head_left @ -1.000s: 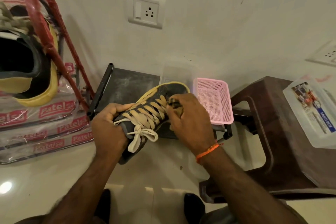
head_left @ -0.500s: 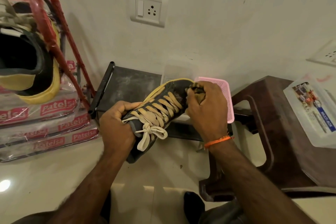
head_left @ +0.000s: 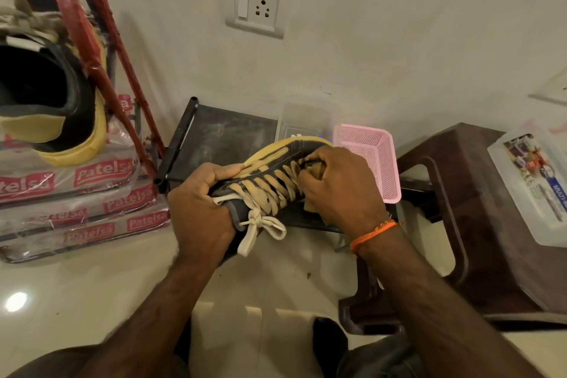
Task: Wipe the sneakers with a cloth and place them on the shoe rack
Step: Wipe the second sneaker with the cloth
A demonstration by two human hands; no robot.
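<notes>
Red "Patelsa" labels repeat across the clear-wrapped packs [head_left: 79, 193] stacked at the left, under the red rack [head_left: 92, 40] where one black-and-yellow sneaker [head_left: 55, 101] already sits. On the white box [head_left: 534, 181] at the right only a blue strip reads, too blurred to spell out.

My left hand [head_left: 199, 212] curls tight around the heel end of the other sneaker [head_left: 270, 172], thumb on its yellow side, holding it above the front edge of the dark low stand [head_left: 221, 135]. My right hand [head_left: 334, 190] bunches the tan cloth [head_left: 316, 169] in closed fingers against the laces near the toe.
</notes>
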